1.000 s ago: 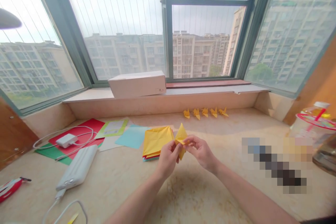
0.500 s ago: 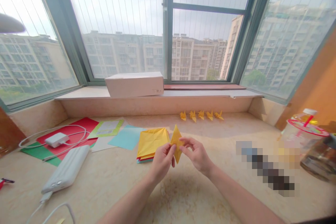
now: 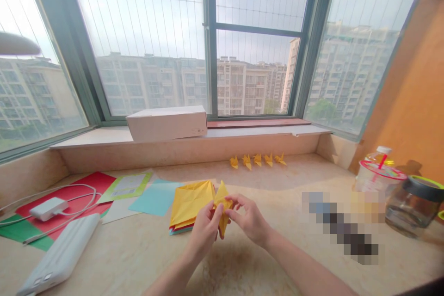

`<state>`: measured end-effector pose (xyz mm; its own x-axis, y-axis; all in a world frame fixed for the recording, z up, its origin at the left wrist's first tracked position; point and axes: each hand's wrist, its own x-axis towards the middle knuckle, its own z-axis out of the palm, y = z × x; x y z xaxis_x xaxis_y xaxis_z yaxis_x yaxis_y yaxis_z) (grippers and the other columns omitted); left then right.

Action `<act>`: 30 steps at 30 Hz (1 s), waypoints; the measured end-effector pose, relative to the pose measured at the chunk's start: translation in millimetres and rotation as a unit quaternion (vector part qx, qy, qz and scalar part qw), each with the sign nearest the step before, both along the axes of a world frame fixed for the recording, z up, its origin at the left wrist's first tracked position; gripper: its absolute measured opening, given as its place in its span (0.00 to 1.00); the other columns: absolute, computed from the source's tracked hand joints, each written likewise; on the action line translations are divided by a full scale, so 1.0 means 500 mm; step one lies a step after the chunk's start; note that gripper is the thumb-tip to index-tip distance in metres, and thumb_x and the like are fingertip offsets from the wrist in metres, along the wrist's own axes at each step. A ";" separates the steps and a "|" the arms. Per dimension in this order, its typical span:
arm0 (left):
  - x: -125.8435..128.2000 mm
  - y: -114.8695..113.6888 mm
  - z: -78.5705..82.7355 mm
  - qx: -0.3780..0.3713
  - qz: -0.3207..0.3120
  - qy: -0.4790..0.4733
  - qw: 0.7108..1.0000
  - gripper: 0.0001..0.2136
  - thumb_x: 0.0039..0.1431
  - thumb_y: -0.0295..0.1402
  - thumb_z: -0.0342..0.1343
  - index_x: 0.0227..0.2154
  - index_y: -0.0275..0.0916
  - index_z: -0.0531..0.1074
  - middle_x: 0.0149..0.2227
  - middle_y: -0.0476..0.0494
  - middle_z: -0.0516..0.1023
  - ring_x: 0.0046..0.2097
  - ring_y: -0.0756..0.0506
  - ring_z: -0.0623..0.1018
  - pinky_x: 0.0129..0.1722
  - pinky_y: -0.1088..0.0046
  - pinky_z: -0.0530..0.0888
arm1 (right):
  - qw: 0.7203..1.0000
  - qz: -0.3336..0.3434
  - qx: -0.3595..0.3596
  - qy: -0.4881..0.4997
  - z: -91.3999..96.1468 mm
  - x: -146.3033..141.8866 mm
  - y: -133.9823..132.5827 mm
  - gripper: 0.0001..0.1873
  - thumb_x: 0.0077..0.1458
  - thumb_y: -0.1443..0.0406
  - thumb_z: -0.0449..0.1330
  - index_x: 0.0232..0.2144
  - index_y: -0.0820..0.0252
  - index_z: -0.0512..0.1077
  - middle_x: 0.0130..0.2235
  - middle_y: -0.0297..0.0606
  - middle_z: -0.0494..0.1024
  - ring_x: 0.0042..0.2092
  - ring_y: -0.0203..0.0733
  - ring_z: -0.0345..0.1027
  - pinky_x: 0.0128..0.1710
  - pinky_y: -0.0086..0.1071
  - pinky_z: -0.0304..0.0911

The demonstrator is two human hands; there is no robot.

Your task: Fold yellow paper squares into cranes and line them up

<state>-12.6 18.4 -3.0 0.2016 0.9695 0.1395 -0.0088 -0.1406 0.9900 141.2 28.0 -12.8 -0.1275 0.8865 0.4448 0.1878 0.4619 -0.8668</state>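
Note:
My left hand and my right hand pinch a small folded yellow paper piece between their fingertips, just above the marble counter. Its pointed top sticks up between the two hands. Right behind it lies a stack of square coloured sheets with a yellow one on top. Several finished yellow folded paper figures stand in a row near the back wall.
A white box rests on the window ledge. At left lie red and green sheets, a white charger with cable, and a white power bank. At right stand a plastic cup and a glass jar.
The view has tilted up and drifted right, so everything sits lower and further left. Both hands kept hold of the yellow piece and closed in tighter around it.

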 end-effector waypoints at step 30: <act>0.000 -0.001 -0.009 -0.050 0.017 -0.160 0.986 0.23 0.59 0.51 0.55 0.45 0.34 0.74 0.43 0.36 0.81 0.38 0.41 0.81 0.35 0.65 0.77 | 0.925 -0.045 0.272 -0.263 0.006 0.045 0.001 0.18 0.59 0.73 0.58 0.44 0.47 0.79 0.58 0.41 0.68 0.56 0.50 0.63 0.54 0.49 0.62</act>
<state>-12.5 18.1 -7.7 0.1300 0.9870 0.0942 -0.3190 -0.0483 0.9465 163.9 28.6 -10.0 -0.3891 0.5682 0.7251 0.5760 0.7643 -0.2899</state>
